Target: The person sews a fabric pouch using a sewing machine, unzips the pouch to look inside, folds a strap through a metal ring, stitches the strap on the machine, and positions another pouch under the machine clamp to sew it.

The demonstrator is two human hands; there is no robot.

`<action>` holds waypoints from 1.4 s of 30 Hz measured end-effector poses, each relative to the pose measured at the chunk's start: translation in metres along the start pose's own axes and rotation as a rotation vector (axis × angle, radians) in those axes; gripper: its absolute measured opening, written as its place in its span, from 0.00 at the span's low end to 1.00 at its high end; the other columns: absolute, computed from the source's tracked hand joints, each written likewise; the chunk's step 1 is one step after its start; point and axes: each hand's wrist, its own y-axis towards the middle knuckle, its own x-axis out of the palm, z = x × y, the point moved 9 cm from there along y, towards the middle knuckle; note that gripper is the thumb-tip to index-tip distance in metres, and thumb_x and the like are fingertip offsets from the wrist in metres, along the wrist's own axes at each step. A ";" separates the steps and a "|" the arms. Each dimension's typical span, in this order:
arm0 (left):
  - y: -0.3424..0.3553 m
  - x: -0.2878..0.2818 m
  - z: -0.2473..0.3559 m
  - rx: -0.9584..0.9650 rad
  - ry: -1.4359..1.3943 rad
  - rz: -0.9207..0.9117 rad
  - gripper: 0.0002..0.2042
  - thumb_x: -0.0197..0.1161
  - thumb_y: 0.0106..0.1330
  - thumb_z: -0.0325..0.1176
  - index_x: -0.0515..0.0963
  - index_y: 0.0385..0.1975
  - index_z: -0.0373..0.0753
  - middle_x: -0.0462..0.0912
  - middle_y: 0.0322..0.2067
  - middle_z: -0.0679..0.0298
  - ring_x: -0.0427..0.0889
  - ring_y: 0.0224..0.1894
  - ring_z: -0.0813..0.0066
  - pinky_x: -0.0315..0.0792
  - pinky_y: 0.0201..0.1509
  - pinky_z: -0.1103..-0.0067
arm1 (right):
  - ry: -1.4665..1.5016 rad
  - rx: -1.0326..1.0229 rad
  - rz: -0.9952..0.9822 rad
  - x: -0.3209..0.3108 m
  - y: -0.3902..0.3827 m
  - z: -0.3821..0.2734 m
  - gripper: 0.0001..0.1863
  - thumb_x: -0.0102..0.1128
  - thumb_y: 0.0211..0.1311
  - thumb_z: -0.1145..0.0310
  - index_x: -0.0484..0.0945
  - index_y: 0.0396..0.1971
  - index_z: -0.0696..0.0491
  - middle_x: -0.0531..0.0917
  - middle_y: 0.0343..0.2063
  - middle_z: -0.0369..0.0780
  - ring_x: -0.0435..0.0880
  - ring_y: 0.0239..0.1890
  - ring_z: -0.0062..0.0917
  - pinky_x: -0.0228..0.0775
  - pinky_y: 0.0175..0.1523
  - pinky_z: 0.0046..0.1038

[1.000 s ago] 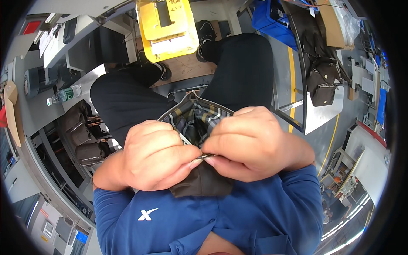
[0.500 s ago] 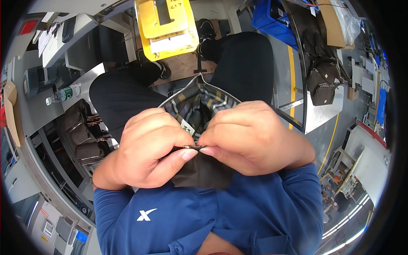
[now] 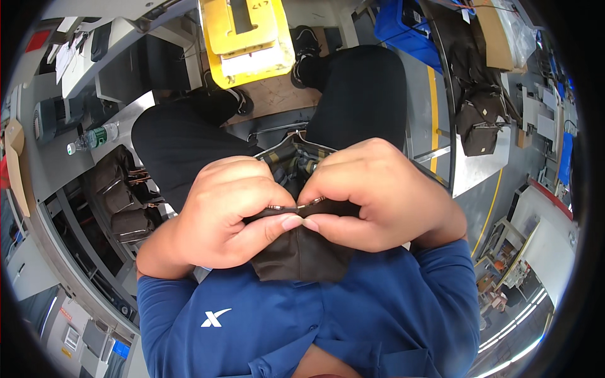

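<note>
Close to my chest I hold a small dark brown pouch (image 3: 302, 252) with a plaid lining (image 3: 296, 160) showing at its open top. My left hand (image 3: 230, 211) and my right hand (image 3: 372, 195) pinch its near rim from either side, thumbs meeting in the middle. A thin metal zipper strip (image 3: 296, 206) runs between the fingertips of both hands. The pouch's lower part hangs over my blue shirt; its far side is hidden behind my fingers.
My legs in black trousers (image 3: 359, 94) point away over a yellow machine part (image 3: 249, 38) on the floor. Several brown bags lie on a shelf (image 3: 123, 201) at left, with a plastic bottle (image 3: 91, 138) above. More brown bags hang at right (image 3: 476, 113), by a blue crate (image 3: 403, 28).
Both hands have shifted slightly along the pouch rim, bringing the thumbs together on the zipper strip. The pouch opening has narrowed and less lining shows.
</note>
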 end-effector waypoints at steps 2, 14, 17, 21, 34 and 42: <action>-0.002 0.002 -0.003 -0.002 -0.049 -0.014 0.08 0.76 0.55 0.32 0.83 0.27 0.37 0.79 0.22 0.63 0.74 0.22 0.68 0.64 0.28 0.73 | 0.006 0.025 -0.035 0.002 0.002 0.002 0.07 0.69 0.51 0.70 0.81 0.26 0.55 0.80 0.20 0.43 0.83 0.24 0.40 0.71 0.28 0.37; 0.004 0.001 -0.004 0.004 -0.028 0.016 0.07 0.74 0.56 0.31 0.83 0.28 0.36 0.79 0.22 0.63 0.75 0.23 0.66 0.66 0.29 0.72 | -0.028 -0.050 -0.005 -0.004 0.004 -0.001 0.11 0.69 0.51 0.71 0.73 0.18 0.54 0.74 0.16 0.42 0.78 0.21 0.41 0.66 0.25 0.38; 0.006 -0.014 -0.012 -0.064 0.076 0.072 0.10 0.75 0.55 0.33 0.81 0.25 0.36 0.78 0.20 0.61 0.76 0.23 0.63 0.67 0.28 0.72 | -0.055 -0.042 0.033 -0.017 0.005 0.008 0.17 0.76 0.53 0.69 0.74 0.16 0.56 0.72 0.13 0.40 0.73 0.16 0.34 0.59 0.22 0.32; 0.000 -0.029 -0.038 -0.112 -0.132 0.119 0.13 0.73 0.60 0.35 0.76 0.23 0.35 0.78 0.22 0.62 0.76 0.25 0.68 0.69 0.31 0.75 | 0.160 0.071 -0.005 -0.024 0.011 0.032 0.16 0.73 0.57 0.67 0.76 0.19 0.57 0.74 0.15 0.40 0.73 0.21 0.30 0.63 0.29 0.30; 0.018 -0.084 -0.096 -0.120 -0.310 0.518 0.15 0.62 0.75 0.34 0.77 0.24 0.36 0.70 0.21 0.79 0.62 0.26 0.89 0.58 0.29 0.84 | 0.421 0.072 0.334 -0.059 0.060 0.088 0.14 0.64 0.70 0.66 0.79 0.24 0.56 0.75 0.20 0.27 0.68 0.27 0.09 0.60 0.32 0.18; 0.040 -0.097 -0.131 -0.221 -0.572 0.593 0.09 0.63 0.74 0.33 0.85 0.38 0.33 0.83 0.29 0.74 0.73 0.30 0.90 0.66 0.36 0.86 | 0.345 0.125 0.421 -0.080 0.081 0.103 0.18 0.63 0.70 0.63 0.77 0.20 0.55 0.70 0.15 0.28 0.64 0.19 0.10 0.53 0.23 0.21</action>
